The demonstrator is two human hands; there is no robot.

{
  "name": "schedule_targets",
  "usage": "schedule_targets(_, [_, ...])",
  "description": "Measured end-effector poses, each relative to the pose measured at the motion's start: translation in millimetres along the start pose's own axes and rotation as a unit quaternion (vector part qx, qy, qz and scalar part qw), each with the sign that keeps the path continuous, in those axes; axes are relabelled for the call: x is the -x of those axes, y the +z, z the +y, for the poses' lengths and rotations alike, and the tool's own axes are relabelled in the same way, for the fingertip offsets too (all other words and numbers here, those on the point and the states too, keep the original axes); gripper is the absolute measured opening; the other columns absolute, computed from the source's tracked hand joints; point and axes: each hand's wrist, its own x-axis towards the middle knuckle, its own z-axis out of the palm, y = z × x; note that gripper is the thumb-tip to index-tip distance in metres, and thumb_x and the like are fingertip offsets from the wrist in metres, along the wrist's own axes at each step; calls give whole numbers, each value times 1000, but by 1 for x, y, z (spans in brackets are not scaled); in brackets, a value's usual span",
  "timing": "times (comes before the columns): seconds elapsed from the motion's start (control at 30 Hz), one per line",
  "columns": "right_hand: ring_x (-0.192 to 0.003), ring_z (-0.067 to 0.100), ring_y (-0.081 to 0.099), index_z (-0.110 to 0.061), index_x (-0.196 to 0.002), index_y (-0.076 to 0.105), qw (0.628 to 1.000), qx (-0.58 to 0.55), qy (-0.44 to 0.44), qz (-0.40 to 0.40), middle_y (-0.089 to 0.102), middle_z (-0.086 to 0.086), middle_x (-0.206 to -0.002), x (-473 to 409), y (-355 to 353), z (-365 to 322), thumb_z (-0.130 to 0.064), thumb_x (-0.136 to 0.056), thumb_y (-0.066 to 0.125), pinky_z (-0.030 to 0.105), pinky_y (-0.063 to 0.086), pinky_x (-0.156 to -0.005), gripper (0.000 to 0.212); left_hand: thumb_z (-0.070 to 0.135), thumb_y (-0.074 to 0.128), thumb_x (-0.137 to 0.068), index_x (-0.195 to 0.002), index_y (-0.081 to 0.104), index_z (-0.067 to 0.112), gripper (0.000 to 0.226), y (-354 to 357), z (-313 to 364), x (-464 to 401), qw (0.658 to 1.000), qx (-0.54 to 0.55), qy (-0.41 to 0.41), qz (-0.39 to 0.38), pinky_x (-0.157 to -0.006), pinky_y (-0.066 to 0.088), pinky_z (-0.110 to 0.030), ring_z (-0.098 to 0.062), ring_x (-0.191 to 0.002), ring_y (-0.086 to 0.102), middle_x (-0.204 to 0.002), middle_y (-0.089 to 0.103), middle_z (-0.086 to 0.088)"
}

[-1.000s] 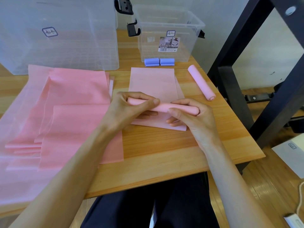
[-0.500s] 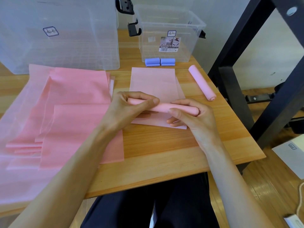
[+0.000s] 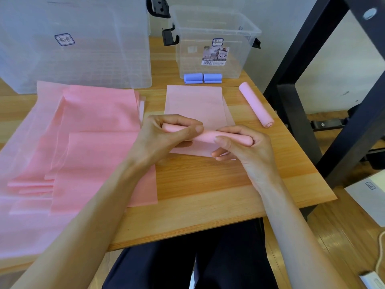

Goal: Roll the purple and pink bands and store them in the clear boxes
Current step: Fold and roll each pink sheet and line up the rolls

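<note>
A pink band (image 3: 194,103) lies flat at the table's middle, its near end wound into a roll (image 3: 208,135). My left hand (image 3: 164,138) grips the roll's left end, thumb over the top. My right hand (image 3: 248,149) grips its right end. A finished pink roll (image 3: 255,107) lies to the right. Two folded purple bands (image 3: 202,78) sit in front of the small clear box (image 3: 214,44). A large clear box (image 3: 75,42) stands at the back left.
A pile of loose pink bands (image 3: 83,147) covers the table's left half. A black metal frame (image 3: 325,84) stands right of the wooden table (image 3: 208,195). White paper (image 3: 368,195) and a cord lie on the floor at the right.
Both hands have stayed on the roll with almost no movement; the roll sits in nearly the same place on the band.
</note>
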Motion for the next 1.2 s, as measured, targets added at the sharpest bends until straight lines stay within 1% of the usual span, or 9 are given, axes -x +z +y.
schedule_targets(0.2, [-64, 29, 73, -8, -93, 73, 1000, 8, 10, 1, 75, 15, -81, 0, -1, 1, -26, -77, 75, 29, 59, -55, 24, 20, 80, -68, -86, 77, 15, 19, 0, 1, 1, 1000, -8, 19, -10, -74, 59, -23, -12, -83, 72, -87, 77, 0])
schedule_targets(0.4, [-68, 28, 74, -4, -108, 69, 1000, 7, -7, -16, 76, 14, -90, -1, 0, 2, -8, -75, 78, 29, 60, -59, 34, 15, 75, -83, -88, 77, 9, 8, 1, 1, 0, 1000, -3, -22, 15, -66, 59, -21, -12, -71, 73, -80, 76, -3])
schedule_targets(0.53, [-65, 30, 73, -1, -100, 71, 1000, 12, -7, -16, 75, 16, -82, 0, -1, 3, -12, -80, 75, 28, 58, -55, 23, 19, 76, -81, -90, 78, 9, 13, 1, 1, 0, 1000, 5, -18, 14, -69, 59, -22, -12, -79, 73, -87, 77, -7])
schedule_targets(0.63, [-60, 29, 72, -1, -96, 72, 1000, 13, 4, -8, 74, 17, -77, -1, -2, 3, -17, -81, 74, 29, 58, -53, 22, 23, 79, -70, -86, 78, 14, 18, 1, 3, 1, 1000, 15, -2, 0, -72, 59, -23, -12, -85, 72, -90, 77, -4])
schedule_targets(0.77, [-65, 29, 73, -2, -99, 72, 1000, 10, -9, -8, 75, 15, -82, -1, -1, 3, -17, -80, 75, 29, 59, -55, 25, 20, 80, -67, -86, 77, 12, 20, 1, 2, 1, 1000, 2, 3, -7, -70, 58, -21, -10, -80, 72, -84, 76, 0])
schedule_targets(0.9, [-70, 29, 74, -3, -108, 68, 1000, -3, -18, -13, 76, 16, -87, -1, -1, 3, -6, -77, 77, 30, 61, -60, 33, 18, 78, -77, -86, 76, 9, 12, 2, 0, 0, 1000, 3, -25, 6, -62, 58, -19, -10, -69, 73, -76, 76, 0])
schedule_targets(0.97, [-70, 29, 74, -1, -105, 69, 1000, 3, -27, -14, 75, 15, -86, -1, -1, 4, -4, -78, 76, 30, 61, -60, 28, 18, 77, -79, -89, 76, 8, 14, 2, 0, 1, 999, 9, -36, 6, -64, 59, -21, -12, -71, 74, -78, 77, -3])
schedule_targets(1.1, [-65, 29, 73, -3, -96, 73, 1000, 17, -20, 6, 75, 12, -81, -1, -1, 4, -17, -78, 77, 29, 59, -56, 23, 22, 81, -68, -88, 77, 14, 22, 1, 2, 1, 1000, 4, -5, -5, -73, 59, -23, -12, -83, 72, -88, 77, -2])
schedule_targets(1.2, [-63, 29, 73, -4, -95, 73, 1000, 19, -12, 5, 76, 12, -81, 0, -1, 3, -21, -79, 75, 28, 58, -53, 24, 21, 81, -67, -85, 77, 15, 19, 2, 2, 1, 1000, 3, 3, -4, -73, 60, -23, -12, -81, 71, -85, 77, -1])
